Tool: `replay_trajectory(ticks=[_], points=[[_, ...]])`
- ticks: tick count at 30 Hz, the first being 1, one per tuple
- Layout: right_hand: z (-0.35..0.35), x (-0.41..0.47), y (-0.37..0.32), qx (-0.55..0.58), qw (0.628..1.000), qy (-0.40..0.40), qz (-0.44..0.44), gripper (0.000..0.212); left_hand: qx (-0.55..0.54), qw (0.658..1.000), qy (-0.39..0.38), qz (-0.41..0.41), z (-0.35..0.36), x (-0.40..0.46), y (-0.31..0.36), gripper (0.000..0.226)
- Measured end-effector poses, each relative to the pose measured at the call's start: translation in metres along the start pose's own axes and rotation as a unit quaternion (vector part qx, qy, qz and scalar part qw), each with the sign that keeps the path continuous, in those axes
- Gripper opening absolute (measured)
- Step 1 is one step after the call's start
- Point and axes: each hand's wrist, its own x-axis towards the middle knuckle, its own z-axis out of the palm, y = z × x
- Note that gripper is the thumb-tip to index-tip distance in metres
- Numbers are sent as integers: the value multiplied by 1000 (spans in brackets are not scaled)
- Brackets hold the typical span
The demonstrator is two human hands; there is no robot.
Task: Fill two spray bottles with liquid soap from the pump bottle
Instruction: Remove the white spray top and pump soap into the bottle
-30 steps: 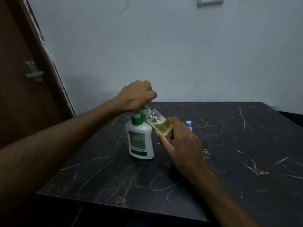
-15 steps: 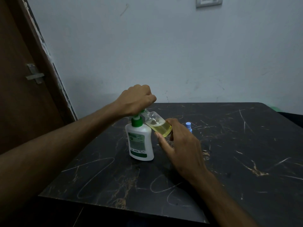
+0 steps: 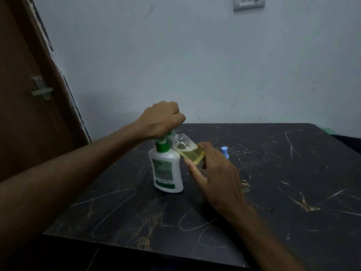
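Note:
A white pump bottle with a green collar and green label stands on the black marble-patterned table. My left hand is fisted over its pump head, which it hides. My right hand holds a small clear spray bottle, uncapped and tilted, its open neck up against the pump nozzle. Yellow liquid fills about its lower half. Behind my right hand a blue spray cap pokes up; what it sits on is hidden.
The table stands against a pale wall with a switch plate high up. A brown door with a metal latch is on the left. The table's front edge runs close below my arms.
My left hand has risen a little over the pump head. The tilted bottle in my right hand stays at the nozzle, and the view has shifted slightly.

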Motion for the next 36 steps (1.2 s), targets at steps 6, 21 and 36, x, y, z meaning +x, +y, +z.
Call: replay_trajectory(ticks=[6,21,36], points=[[-1,0,-1,-4,1000,5,2,34,6,1000,-6,-4,-4,3,2,29],[1,0,0,-1,1000,-1,-4,34,-16,1000,-5,-18,4,-1,-2,36],[-1,-1,-2,7,1000,4,-8,32,-5,1000,-5,-10,-1,2,-2,30]])
